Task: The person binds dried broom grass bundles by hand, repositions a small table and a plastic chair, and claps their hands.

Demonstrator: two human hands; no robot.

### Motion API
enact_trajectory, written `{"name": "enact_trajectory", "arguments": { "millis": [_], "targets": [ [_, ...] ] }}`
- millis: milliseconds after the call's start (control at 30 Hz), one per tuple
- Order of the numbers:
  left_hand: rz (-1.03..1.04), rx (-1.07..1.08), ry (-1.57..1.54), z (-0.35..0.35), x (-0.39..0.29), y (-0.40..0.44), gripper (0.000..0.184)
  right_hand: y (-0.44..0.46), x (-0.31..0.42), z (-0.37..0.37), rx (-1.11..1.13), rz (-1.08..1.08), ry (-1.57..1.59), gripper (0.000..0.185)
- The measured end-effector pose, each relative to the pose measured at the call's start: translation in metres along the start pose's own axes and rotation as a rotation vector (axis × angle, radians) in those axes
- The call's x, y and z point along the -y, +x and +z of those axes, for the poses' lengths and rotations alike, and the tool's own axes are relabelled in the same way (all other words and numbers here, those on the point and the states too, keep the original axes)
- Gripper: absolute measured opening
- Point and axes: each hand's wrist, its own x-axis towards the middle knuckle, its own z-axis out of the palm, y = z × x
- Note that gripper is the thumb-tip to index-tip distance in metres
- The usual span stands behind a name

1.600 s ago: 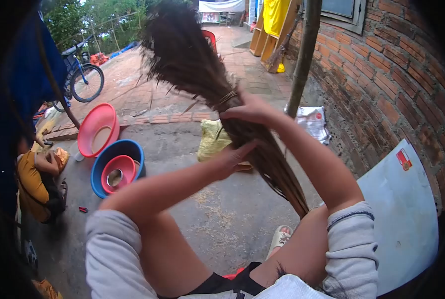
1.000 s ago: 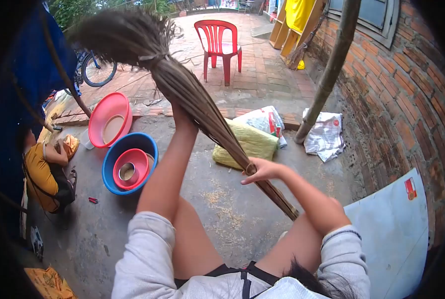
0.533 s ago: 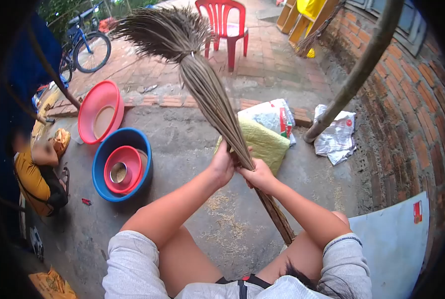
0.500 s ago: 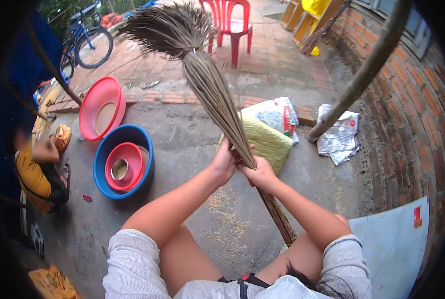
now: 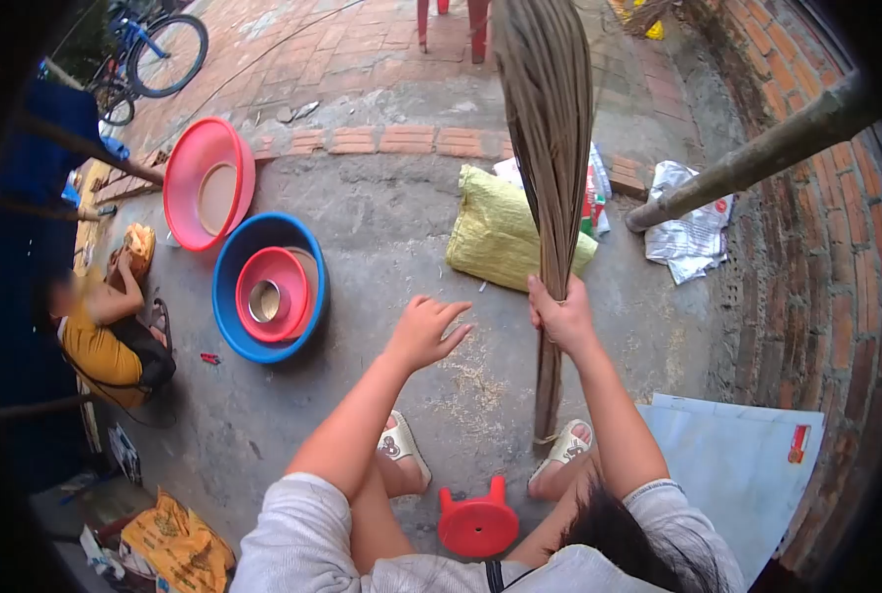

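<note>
The right hand (image 5: 563, 316) has its grip clamped around the broom (image 5: 549, 128), whose lower end is near the right sandal (image 5: 567, 445), possibly touching the floor (image 5: 263, 425). The left hand (image 5: 423, 336) hovers, fingers apart.

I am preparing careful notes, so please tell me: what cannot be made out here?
Head view: the upper end of the broom, cut off by the top edge.
Head view: seat of the red chair, cut off likewise.
Head view: contents of the metal cup, too small to identify.

No lettering is legible; the red label (image 5: 798, 444) on a pale sheet (image 5: 713, 469) and a printed orange sack (image 5: 182, 546) are blurred.
</note>
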Motion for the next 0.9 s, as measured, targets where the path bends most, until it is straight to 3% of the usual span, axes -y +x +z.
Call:
{"name": "enact_trajectory", "arguments": {
  "millis": [200,300,333,367,433,533,567,633,700,767,900],
  "targets": [
    [-0.169,-0.129,-0.116,-0.018,-0.038,-0.038,0.033,-0.034,0.039,0.021,-0.042,0.093,0.265,0.020],
    [-0.549,-0.010,-0.635,-0.041,-0.077,-0.064,0.045,-0.057,0.090,0.039,-0.051,0.142,0.396,0.021],
    [-0.579,0.010,-0.841,-0.048,-0.092,-0.072,0.052,-0.066,0.104,0.045,-0.028,0.193,0.501,0.020],
    [-0.587,0.027,-0.836,-0.052,-0.115,-0.081,0.052,-0.076,0.117,0.053,-0.014,0.244,0.614,0.020],
    [-0.915,-0.108,-1.956,-0.088,-0.179,-0.088,0.058,-0.091,0.144,0.069,-0.013,0.281,0.645,0.019],
    [-0.894,0.043,-2.238,-0.221,-0.250,-0.063,0.063,-0.106,0.172,0.081,0.106,0.387,0.884,0.022],
    [-0.894,0.043,-2.239,-0.242,-0.254,-0.060,0.063,-0.105,0.185,0.088,0.106,0.388,0.883,0.022],
    [-0.802,0.197,-1.857,-0.279,-0.256,-0.065,0.049,-0.107,0.205,0.110,0.207,0.466,0.965,0.022],
    [-0.823,0.189,-1.735,-0.309,-0.249,-0.045,0.032,-0.090,0.216,0.127,0.217,0.312,0.712,0.022],
    [-0.947,0.090,-1.740,-0.351,-0.258,-0.022,0.028,-0.068,0.234,0.142,0.168,0.513,0.826,0.028],
    [-1.093,0.111,-1.629,-0.410,-0.257,-0.049,0.025,-0.106,0.246,0.205,0.095,0.637,0.964,0.040]
  ]
}}
